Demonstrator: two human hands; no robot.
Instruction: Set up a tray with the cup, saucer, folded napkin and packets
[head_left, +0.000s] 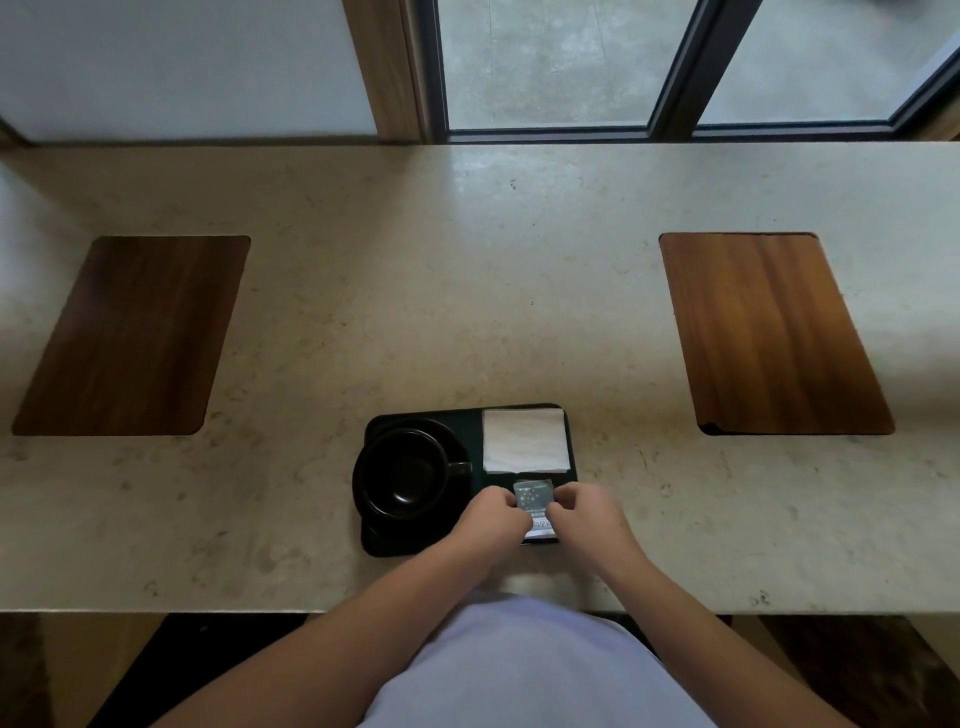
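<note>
Item 1 — wood inlay (130, 332), at 9 o'clock from the tray, well apart from it. It carries nothing and plays no part in the setup.

Item 2 — tray (470, 415), dark, lying near the front edge of your counter (467, 234). Pale stone runs bare on every side of it, widest toward 12 o'clock, so you have free room to slide or lift it.

Item 3 — saucer (447, 522) with cup (402, 475), both black, filling the tray's 9 o'clock half. The cup sits on the saucer with its handle toward 3 o'clock. The saucer appears to overhang the tray's left rim slightly, which seems to be the cost of leaving the other half for paper goods.

Item 4 — your left hand (491, 514), fingers curled, pinching the left edge of the packets.

Item 5 — napkin (524, 440), white, folded square, flat in the tray's 1 o'clock corner, close against the far and right rims — probably tucked there so the near corner stays free.

Item 6 — packets (532, 496), at the tray's 5 o'clock corner, just below the napkin. They look like a small stack, though the count cannot be told. You appear to be squaring them.

Item 7 — your right hand (584, 512), likewise curled, pinching the packets' right edge.

Item 8 — second wood inlay (774, 332), at 3 o'clock, well apart.
</note>
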